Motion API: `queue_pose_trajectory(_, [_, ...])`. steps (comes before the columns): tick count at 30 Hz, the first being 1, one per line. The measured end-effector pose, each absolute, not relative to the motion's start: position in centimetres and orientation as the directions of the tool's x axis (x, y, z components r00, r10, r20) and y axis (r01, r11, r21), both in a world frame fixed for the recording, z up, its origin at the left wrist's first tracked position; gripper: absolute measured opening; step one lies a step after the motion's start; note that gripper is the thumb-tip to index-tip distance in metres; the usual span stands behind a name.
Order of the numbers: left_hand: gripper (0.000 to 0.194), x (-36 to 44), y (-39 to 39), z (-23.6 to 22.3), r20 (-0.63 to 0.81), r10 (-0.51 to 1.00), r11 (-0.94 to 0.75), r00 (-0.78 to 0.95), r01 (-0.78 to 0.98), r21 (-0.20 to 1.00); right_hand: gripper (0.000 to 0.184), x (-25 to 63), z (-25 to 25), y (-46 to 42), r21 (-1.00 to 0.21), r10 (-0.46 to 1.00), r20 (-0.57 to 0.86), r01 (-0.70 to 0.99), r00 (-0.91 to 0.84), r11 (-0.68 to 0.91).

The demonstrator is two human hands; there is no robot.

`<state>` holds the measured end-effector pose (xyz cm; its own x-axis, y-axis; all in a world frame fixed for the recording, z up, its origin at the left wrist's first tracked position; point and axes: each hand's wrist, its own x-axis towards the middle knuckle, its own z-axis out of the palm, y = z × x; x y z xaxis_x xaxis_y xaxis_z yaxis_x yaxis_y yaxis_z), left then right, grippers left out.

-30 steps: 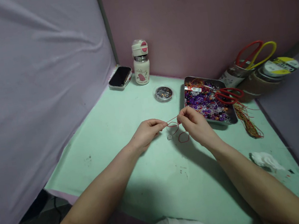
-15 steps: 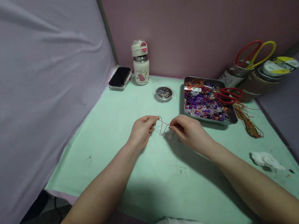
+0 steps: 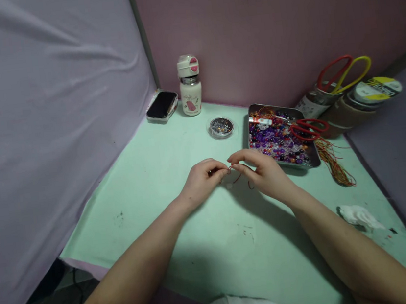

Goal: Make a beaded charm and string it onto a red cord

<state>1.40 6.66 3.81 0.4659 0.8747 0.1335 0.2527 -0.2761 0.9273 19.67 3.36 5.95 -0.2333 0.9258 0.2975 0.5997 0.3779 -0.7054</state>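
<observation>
My left hand [image 3: 202, 179] and my right hand [image 3: 262, 172] meet fingertip to fingertip over the pale green table [image 3: 181, 214]. Both pinch a thin red cord [image 3: 236, 178] that sags in small loops between and under them. A tiny clear bead [image 3: 229, 186] lies on the table just below the fingers. The metal tray [image 3: 315, 158] of purple and mixed beads stands just beyond my right hand.
Red scissors [image 3: 307, 129] rest across the tray. A bundle of orange threads [image 3: 333, 163] lies to its right. A round clear box [image 3: 221, 126], a small bottle [image 3: 190, 85] and a phone [image 3: 162, 105] stand at the back. Tape rolls and scissors [image 3: 347, 90] sit far right, crumpled tissue [image 3: 357, 215] near right.
My hands have drawn together. The cord, stretched between them a second ago, has slackened and bunched at the fingertips, and the big loops have shrunk.
</observation>
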Motion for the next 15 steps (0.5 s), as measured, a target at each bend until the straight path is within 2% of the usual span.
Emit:
queue_pose_trajectory(6, [0.014,1.35,6.50,4.13,0.214,0.828,-0.373,0.518,0.225,0.900,0.016,20.06,5.18,3.99,-0.945,0.976,0.050,0.306,-0.211,0.115])
queue_pose_trajectory(10, [0.012,1.34,6.46,4.10,0.272,0.851,-0.398,0.449,0.215,0.892,0.022,19.86,5.24,3.85,-0.972,0.973,-0.143,0.209,-0.182,-0.104])
queue_pose_trajectory(15, [0.012,1.32,6.36,3.87,0.315,0.868,-0.414,0.382,0.209,0.886,0.030,19.47,5.25,3.59,-0.968,0.951,-0.244,0.110,-0.190,-0.226])
